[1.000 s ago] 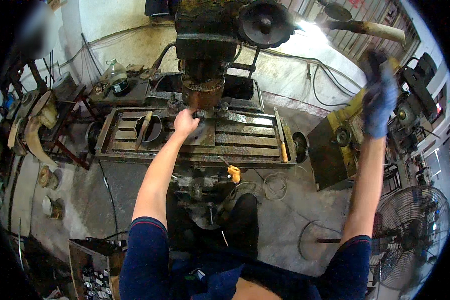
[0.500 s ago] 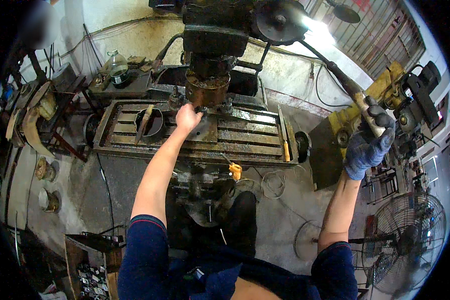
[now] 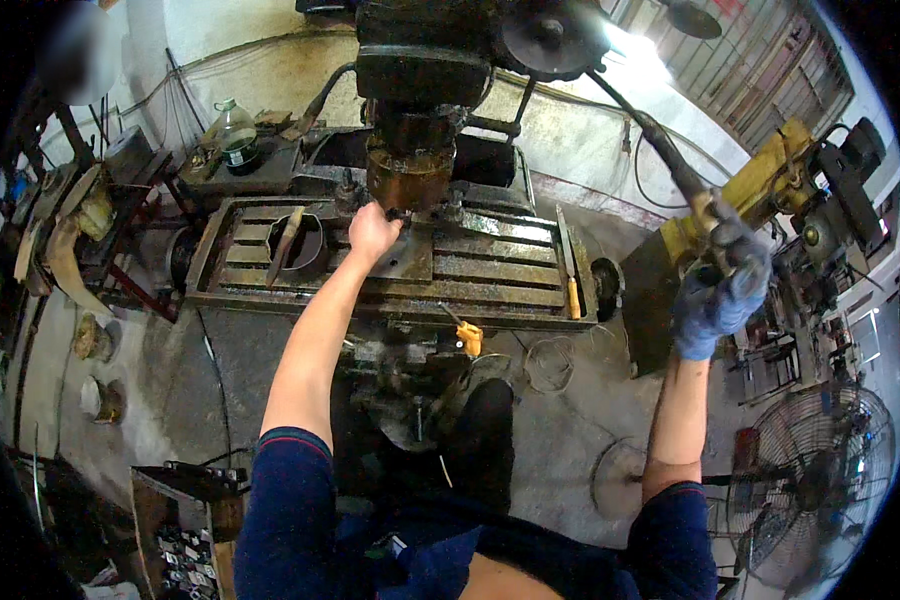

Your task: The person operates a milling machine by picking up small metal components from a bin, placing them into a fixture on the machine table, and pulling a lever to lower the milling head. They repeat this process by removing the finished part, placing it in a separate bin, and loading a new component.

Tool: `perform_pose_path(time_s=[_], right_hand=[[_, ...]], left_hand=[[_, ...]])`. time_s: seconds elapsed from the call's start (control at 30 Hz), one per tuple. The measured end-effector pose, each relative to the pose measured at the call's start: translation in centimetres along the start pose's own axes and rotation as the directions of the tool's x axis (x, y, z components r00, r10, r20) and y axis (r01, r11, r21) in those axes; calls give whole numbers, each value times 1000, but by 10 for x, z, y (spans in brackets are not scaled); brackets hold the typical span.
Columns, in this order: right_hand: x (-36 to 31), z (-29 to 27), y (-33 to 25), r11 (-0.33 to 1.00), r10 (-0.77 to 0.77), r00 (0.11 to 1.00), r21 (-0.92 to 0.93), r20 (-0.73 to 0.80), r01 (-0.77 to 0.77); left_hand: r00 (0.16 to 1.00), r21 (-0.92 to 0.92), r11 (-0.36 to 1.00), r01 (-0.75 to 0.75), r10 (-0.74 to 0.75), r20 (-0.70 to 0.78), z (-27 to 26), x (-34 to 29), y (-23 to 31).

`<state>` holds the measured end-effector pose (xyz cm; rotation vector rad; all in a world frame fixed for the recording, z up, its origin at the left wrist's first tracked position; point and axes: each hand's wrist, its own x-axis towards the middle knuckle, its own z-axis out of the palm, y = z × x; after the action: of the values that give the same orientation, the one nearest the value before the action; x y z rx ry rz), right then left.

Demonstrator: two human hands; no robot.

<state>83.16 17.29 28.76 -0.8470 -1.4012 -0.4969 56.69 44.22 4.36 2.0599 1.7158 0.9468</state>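
A drill-press-like machine with a rusty brown spindle head (image 3: 408, 178) stands over a slotted metal table (image 3: 510, 255). My bare left hand (image 3: 373, 232) is closed just below the spindle head, above a flat metal plate (image 3: 410, 265); what its fingers hold is too dark and small to make out. At the right, my right hand (image 3: 715, 300), in a blue-grey glove, is wrapped round the end of a long lever (image 3: 673, 165) that slopes down from the machine. The glove is somewhat blurred.
On the table's left sits a round dark tub (image 3: 308, 245) with a wooden-handled brush (image 3: 288, 235) across it. A yellow-handled file (image 3: 573, 290) lies along the right edge. A yellow-handled tool (image 3: 468, 338) projects at the front. A large fan (image 3: 820, 490) stands at lower right.
My right hand and the lever's end have moved a little to the left. My left hand keeps its place by the spindle head, still closed.
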Motion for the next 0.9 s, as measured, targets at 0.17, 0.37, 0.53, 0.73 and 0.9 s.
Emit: perform_pose_path(time_s=[0.17,0.37,0.53,0.73,0.9], right_hand=[[-4,5,4,932,69,997,360,-45,-48],[4,0,0,973,100,995,210,1,-98],[-20,9,1,950,156,985,283,-75,-129],[-14,10,-4,940,92,995,332,-35,-75],[-18,11,-8,939,166,983,318,-78,-133]], left_hand=[[1000,35,999,1,-1,-11,-2,-4,5],[999,25,1000,3,-1,-51,-7,-10,13],[998,58,998,-7,11,-65,1,-6,1],[999,12,1000,-27,27,20,-9,-6,1],[982,-275,957,-87,128,138,-43,-25,-5]])
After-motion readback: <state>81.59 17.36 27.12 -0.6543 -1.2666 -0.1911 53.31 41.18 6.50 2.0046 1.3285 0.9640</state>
